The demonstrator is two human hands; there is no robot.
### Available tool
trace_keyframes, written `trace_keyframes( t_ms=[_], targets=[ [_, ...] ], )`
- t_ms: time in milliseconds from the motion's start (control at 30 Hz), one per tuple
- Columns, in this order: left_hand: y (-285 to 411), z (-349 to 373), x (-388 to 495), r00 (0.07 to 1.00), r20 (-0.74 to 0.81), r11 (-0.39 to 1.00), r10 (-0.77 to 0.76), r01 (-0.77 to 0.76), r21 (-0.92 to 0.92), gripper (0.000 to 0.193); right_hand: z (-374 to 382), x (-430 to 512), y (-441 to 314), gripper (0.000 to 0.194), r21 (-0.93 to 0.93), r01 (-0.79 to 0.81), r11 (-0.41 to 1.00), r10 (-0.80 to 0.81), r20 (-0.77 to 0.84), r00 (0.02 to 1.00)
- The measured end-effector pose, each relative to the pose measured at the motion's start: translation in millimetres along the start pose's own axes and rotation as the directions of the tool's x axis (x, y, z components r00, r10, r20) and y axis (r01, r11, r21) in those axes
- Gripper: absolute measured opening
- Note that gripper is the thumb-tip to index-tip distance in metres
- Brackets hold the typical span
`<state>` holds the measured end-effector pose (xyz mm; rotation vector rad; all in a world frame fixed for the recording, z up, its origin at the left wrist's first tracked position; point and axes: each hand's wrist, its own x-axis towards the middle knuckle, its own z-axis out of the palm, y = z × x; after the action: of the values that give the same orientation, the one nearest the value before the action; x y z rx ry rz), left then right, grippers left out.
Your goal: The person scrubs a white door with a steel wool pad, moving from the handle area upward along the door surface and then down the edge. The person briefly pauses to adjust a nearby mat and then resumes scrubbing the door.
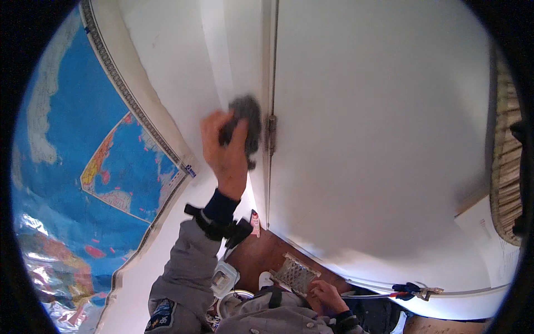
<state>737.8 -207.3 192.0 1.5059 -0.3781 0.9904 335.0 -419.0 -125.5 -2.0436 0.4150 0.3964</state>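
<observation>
My left hand (225,154) is raised in front of me, its fingers shut on a dark grey cloth (247,121). Cloth and fingers are slightly blurred. The cloth lies against a white wall or frame surface (208,54), just left of a white door panel (375,125). Close to its right edge, a metal hinge (272,135) sits on the vertical seam. Low in front of my body is my right hand (327,295), its fingers loosely curled. Whether it holds anything is not clear. A lattice-patterned object (296,273) is beside it.
A large glossy map (66,167) hangs on the left. A pink tube (255,225) stands near the seam's foot. Below are a clear plastic container (225,277) and a round-rimmed vessel (223,307) on the brown floor (250,254). A cable with a metal clamp (425,292) crosses at lower right.
</observation>
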Motion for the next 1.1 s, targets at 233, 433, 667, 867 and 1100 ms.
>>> trace_keyframes(
  t_ms=[233, 433, 667, 867, 1100],
  targets=[
    [32, -8, 53, 1.000, 0.007, 0.959, -0.009, 0.010, -0.284, 0.031, -2, 7, -7, 0.023, -0.092, 0.141, 0.986, -0.135, 0.071, 0.988],
    [54, 37, 95, 0.981, -0.041, 0.899, 0.192, -0.193, -0.393, 0.036, -11, -9, -28, 0.024, 0.002, 0.035, 0.999, -0.035, -0.036, 0.999],
    [7, -7, -14, 0.985, 0.145, 0.995, -0.094, 0.097, -0.019, 0.039, -14, -16, -27, 0.027, 0.015, -0.045, 0.999, 0.045, 0.024, 0.999],
    [-12, -4, 1, 0.984, 0.057, 0.916, -0.171, 0.180, -0.358, 0.034, -13, -13, -31, 0.031, 0.045, -0.001, 0.999, 0.000, 0.036, 0.999],
    [-96, -25, -118, 0.976, 0.143, 0.987, -0.162, 0.157, 0.044, 0.037, -1, -32, -20, 0.030, 0.070, -0.117, 0.991, 0.112, 0.068, 0.991]
  ],
)
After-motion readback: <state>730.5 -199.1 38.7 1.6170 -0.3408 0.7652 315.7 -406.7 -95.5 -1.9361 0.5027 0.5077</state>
